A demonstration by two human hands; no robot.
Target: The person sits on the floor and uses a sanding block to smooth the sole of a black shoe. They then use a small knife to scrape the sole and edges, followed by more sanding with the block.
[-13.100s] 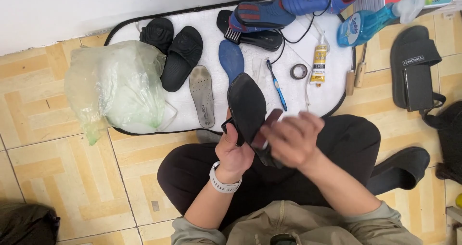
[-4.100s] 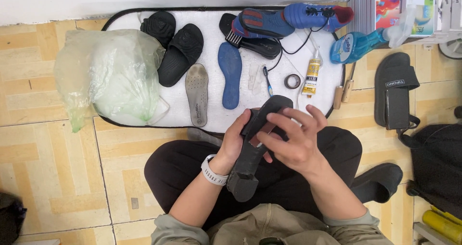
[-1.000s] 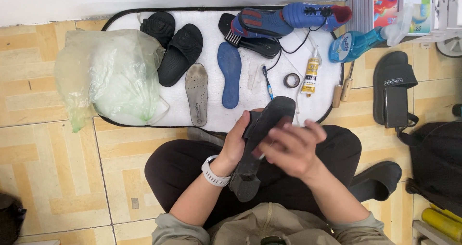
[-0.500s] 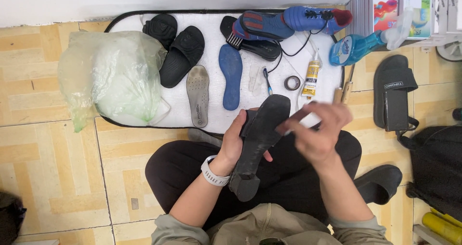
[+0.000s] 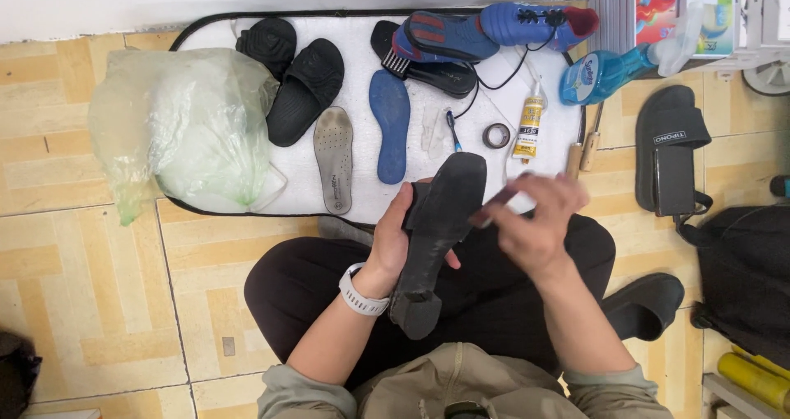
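The black heeled shoe (image 5: 434, 238) shows a matt, slightly grainy sole that looks like rubber or leather. The pale green plastic bag (image 5: 185, 131) is thin, crinkled and faintly glossy. The black slide sandals (image 5: 306, 90) look like matt moulded foam or rubber. The grey insole (image 5: 334, 159) has a dull, perforated face; the blue insole (image 5: 389, 125) looks smooth and cloth-covered. The blue sports shoe (image 5: 535, 22) has a sheeny synthetic upper. The translucent blue spray bottle (image 5: 605, 72) is glossy plastic. The white oval mat (image 5: 247, 209) looks soft and matt, and the beige floor tiles (image 5: 74, 279) are smooth.
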